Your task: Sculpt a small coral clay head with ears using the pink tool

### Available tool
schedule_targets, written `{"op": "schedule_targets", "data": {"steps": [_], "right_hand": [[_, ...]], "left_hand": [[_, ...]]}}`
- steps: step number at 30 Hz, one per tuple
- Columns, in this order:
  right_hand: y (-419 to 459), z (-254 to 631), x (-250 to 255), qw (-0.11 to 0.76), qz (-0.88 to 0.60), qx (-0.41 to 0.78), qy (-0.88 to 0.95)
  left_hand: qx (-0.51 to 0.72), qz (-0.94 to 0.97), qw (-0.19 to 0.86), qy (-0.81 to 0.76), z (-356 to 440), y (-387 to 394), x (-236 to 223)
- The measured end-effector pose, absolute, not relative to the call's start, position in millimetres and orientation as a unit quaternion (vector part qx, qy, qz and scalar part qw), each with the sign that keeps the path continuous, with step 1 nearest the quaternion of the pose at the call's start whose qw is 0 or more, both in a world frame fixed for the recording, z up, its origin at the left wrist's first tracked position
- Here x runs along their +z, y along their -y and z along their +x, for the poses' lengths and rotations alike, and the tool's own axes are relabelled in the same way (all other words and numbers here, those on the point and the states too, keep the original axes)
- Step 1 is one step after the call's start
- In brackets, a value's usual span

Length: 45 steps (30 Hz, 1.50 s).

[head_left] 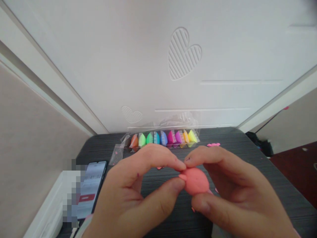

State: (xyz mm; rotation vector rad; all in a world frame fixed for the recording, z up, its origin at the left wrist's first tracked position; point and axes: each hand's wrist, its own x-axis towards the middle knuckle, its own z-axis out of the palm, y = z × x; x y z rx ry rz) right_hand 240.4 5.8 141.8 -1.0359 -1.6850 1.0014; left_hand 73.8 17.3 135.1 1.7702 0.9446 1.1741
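A rounded lump of pink clay (196,180) is held above the dark striped table (250,148). My right hand (237,195) grips it between thumb and forefinger. My left hand (133,191) pinches a small nub on the lump's left side with thumb and forefinger. The fingertips of both hands nearly meet over the clay.
A row of clay packets in several colours (163,138) lies in clear plastic at the table's far edge, against a white panel with heart shapes. A phone (90,188) lies at the left. Small pink clay bits (213,144) sit on the table.
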Motion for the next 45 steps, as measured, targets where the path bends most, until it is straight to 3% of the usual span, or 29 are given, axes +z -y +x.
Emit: {"op": "schedule_targets", "data": {"steps": [45], "right_hand": [[-10.3,244.4,144.6,0.401,-0.413,0.377,0.725]], "left_hand": [[0.434,0.718,0.402,-0.367,73.1,-21.3,139.7]]}}
